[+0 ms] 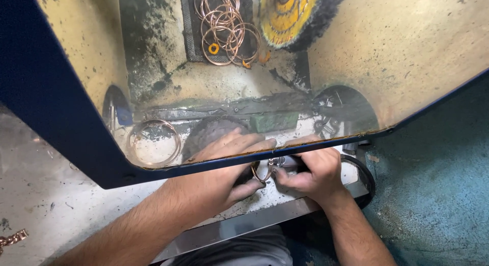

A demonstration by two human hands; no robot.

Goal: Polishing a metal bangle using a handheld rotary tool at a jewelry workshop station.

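Head view, workpiece: a thin copper-coloured metal ring [261, 172] is held between both hands, just below the lower blue edge of the dust hood [61, 108] and above the pale bench plate [265, 194].
Head view, left hand: the left hand [224, 166] is laid flat over a dark rounded pad [214, 131], its fingers [254, 144] seen through the hood's window; the thumb is closed against the ring's left side.
Head view, right hand: the right hand [310, 172] is pinched narrowly on the ring's right side, and a small shiny metal piece [277, 160] is pressed there; whether this is a tool or a fitting cannot be told.
Handling judgement: the ring is judged light, stiff and springy, smooth enough to slip, and liable to bend if squeezed across its width. It is best gripped on the rim at two opposite points, as shown.
Count, hands: two, both the person's own.
Count, ring in hand: one.
Count, loose rings on bench: a small stack of similar rings [154, 142] lies left of the pad; the number cannot be told.
Count, tangled rings at back: one cluster [224, 26], roughly a dozen, overlapping too much for an exact count.
Count, small orange rings: one clearly seen [214, 48].
Count, buffing wheels: one, yellow [288, 14], at the top.
Count, chain pieces: one [12, 239], lower left.
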